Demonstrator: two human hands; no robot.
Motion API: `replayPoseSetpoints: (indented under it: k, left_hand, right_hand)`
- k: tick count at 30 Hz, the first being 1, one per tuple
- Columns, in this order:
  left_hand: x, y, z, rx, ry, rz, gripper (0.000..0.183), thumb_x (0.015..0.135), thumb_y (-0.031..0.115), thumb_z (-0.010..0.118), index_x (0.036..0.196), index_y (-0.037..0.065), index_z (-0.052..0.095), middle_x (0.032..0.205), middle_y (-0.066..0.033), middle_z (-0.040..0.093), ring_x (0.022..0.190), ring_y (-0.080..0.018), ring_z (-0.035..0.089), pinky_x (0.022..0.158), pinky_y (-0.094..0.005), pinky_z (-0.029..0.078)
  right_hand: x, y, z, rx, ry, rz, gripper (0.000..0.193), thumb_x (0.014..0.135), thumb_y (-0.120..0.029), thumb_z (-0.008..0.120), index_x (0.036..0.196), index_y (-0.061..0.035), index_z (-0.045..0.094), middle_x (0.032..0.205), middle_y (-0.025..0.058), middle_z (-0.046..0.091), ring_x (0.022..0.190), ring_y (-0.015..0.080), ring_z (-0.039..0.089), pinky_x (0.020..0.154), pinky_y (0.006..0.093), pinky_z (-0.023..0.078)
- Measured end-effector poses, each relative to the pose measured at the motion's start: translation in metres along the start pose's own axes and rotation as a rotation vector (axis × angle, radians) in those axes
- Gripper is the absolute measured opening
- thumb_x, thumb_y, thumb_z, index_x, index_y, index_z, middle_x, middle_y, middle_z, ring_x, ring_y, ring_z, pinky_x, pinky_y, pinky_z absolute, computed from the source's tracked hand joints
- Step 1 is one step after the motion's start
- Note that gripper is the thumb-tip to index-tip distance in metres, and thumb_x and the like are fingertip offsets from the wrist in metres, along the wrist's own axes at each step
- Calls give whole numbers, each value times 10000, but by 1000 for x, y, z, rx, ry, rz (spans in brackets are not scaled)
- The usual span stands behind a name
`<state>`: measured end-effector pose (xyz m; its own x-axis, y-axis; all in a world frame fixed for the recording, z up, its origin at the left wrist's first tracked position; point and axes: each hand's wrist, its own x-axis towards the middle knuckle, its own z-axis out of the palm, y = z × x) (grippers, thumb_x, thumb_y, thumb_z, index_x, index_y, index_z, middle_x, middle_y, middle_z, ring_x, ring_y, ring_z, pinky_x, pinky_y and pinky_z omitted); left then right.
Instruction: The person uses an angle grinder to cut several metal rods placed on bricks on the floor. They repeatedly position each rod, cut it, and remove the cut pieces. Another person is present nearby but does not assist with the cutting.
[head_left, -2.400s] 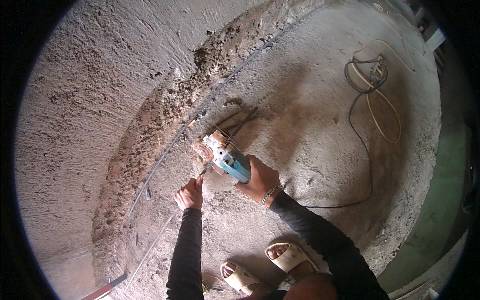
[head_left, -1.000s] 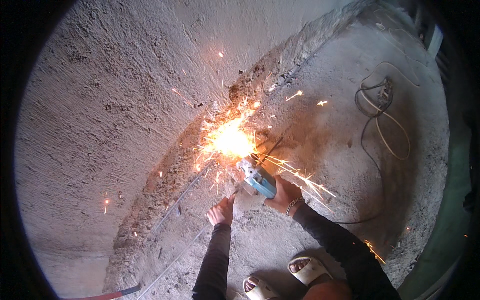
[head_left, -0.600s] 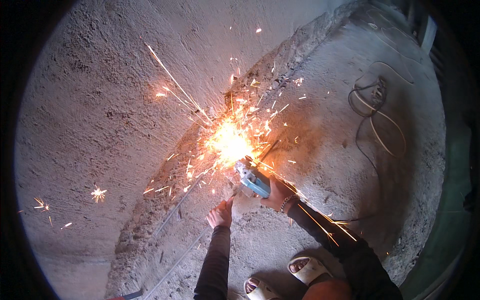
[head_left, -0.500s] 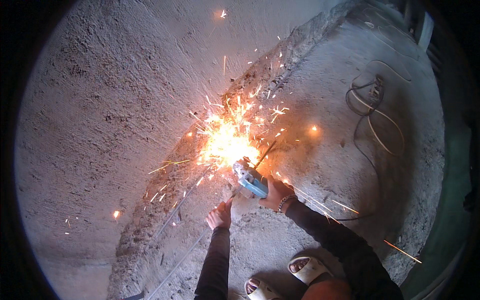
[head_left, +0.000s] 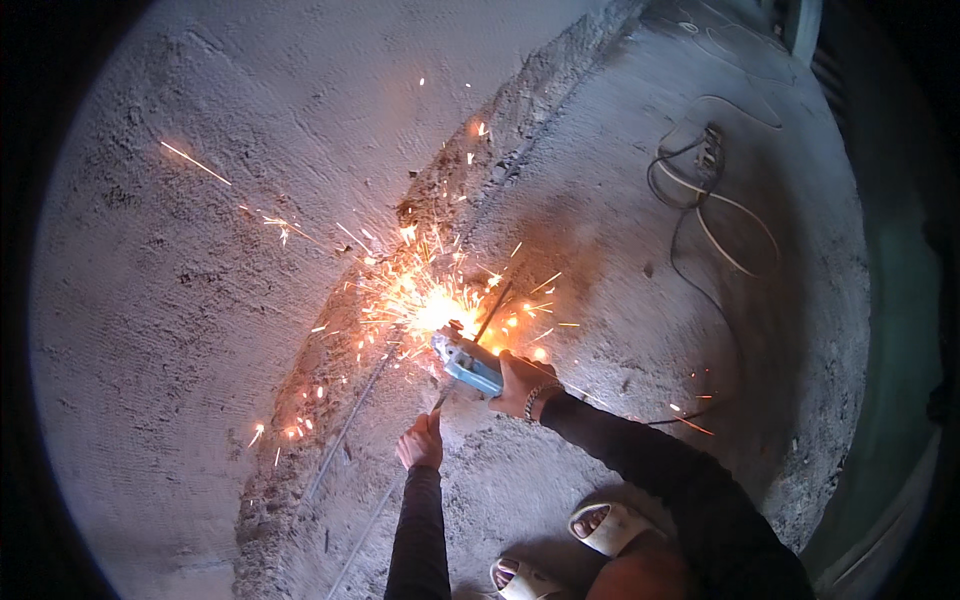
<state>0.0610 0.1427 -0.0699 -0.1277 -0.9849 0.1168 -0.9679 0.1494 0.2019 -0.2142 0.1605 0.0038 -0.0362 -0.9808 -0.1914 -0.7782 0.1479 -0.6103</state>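
In my right hand [head_left: 524, 383], which wears a chain bracelet, is a light-blue angle grinder [head_left: 472, 369]. Its metal head points up and left, and bright sparks [head_left: 430, 308] burst out around it, hiding the disc and the exact contact spot. Closer to me, my left hand [head_left: 420, 442] is closed around the near end of a thin metal rod [head_left: 494, 312]. The rod slants under the grinder and comes out beyond it at the upper right.
Two more thin rods [head_left: 350, 425] lie on the rough floor at the left. A power strip [head_left: 710, 152] with coiled black and white cables [head_left: 742, 265] rests at the right. Below, my feet in pale sandals [head_left: 610, 528] stand close. A rough wall [head_left: 150, 300] rises at the left.
The spray of sparks has become smaller and less glaring. Both hands, the grinder and the rod appear farther left in the view, as does the whole scene.
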Motion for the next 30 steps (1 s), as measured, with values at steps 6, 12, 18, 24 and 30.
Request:
replayPoseSetpoints:
  k: [6,12,18,24,30]
  left_hand:
    - [2,-4,3,51,-39,-17,501,1012,536,456,795,136,665,714,-203,662,651,-450,635,566,-574,453]
    - [6,-10,6,70,-41,14,511,998,564,461,750,152,635,682,-192,662,650,-448,644,580,-595,472]
    - [5,-9,2,86,-60,4,507,997,564,462,771,152,653,701,-203,669,664,-451,650,590,-598,479]
    - [8,-7,0,59,-108,-19,517,1001,562,456,815,142,692,730,-216,665,698,-463,646,606,-592,468]
    - [7,-9,2,45,-83,-8,551,997,584,442,794,132,683,729,-224,669,689,-466,649,617,-597,482]
  right_hand:
    - [2,0,-3,23,-28,19,648,671,-405,799,1131,-18,556,965,210,704,902,364,707,771,490,560]
    - [3,-2,-4,13,-73,54,645,671,-420,804,1119,-28,556,1006,213,705,932,372,706,793,492,567]
    - [0,-3,-7,-7,-49,23,650,681,-417,794,1142,-41,532,1023,211,697,941,378,705,797,498,563]
    - [-3,-2,-10,-34,-77,34,701,692,-401,790,1207,-20,504,1027,213,702,933,361,713,791,497,566]
    - [-9,-1,-15,9,-96,38,676,689,-374,780,1201,-30,504,1043,222,694,963,377,703,824,505,557]
